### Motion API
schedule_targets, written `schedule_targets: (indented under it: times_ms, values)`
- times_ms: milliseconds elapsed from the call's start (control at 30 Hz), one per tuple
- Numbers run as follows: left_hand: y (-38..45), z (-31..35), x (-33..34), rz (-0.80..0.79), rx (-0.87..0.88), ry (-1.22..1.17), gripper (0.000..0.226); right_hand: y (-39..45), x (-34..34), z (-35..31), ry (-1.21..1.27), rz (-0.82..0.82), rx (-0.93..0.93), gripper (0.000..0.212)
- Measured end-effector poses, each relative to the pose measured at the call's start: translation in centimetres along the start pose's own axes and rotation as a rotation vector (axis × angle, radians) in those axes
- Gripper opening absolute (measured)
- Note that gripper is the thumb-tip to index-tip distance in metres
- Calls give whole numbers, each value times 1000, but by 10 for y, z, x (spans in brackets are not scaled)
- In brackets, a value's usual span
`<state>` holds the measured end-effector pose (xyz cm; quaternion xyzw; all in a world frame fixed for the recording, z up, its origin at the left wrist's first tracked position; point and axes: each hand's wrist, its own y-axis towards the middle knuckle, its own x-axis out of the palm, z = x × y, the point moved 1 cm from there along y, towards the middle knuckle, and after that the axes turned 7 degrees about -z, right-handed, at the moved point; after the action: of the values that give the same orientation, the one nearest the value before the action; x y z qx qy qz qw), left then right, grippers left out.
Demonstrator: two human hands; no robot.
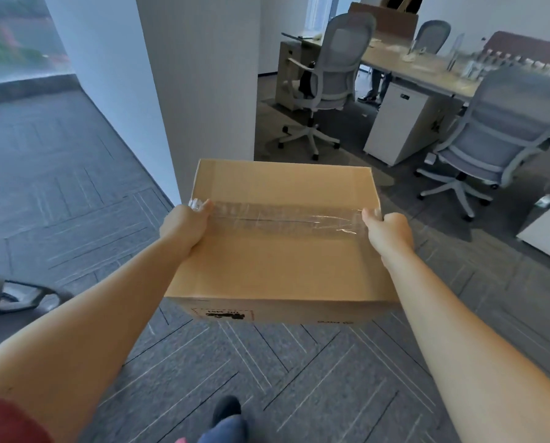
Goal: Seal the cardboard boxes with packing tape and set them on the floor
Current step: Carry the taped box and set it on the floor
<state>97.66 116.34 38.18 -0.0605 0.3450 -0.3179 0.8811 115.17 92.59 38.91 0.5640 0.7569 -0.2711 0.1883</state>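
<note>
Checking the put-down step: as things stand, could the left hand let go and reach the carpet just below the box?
Probably yes. The left hand grips the cardboard box at its side, and the carpet beneath shows nothing in the way; the right hand would be holding the box alone.

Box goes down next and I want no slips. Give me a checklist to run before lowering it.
1. Tape covers the top seam of the cardboard box: ok.
2. Left hand grips the box's left edge: ok.
3. Right hand grips the right edge: ok.
4. Box held level: ok.
5. Carpet floor under the box free of objects: cannot tell, box hides it.
6. Underside sealed: cannot tell.
</note>
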Motion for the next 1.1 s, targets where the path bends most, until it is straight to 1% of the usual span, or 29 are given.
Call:
schedule_targets:
  times_ms: [133, 300, 467, 600, 700, 867, 1100]
  values:
    - [71, 32, 20, 2, -12, 16, 59, 75, 14, -24, -28, -9, -5, 35]
    - [180, 69, 37, 0, -49, -12, 59, 190, 51, -69, -42, -37, -38, 34]
    - [289, 113, 32, 30, -78, -10, 57, 301, 96, -130, -74, -73, -52, 36]
    - [360, 139, 23, 44, -117, 5, 59, 372, 130, -170, -98, -101, -69, 43]
    - [408, 150, 23, 57, -159, -24, 59, 424, 155, -192, -129, -139, -89, 44]
    - [482, 154, 37, 100, -252, -68, 56, 511, 207, -219, -171, -234, -114, 37]
    - [606, 152, 84, 211, -418, -165, 55, 662, 301, -238, -237, -426, -149, 43]
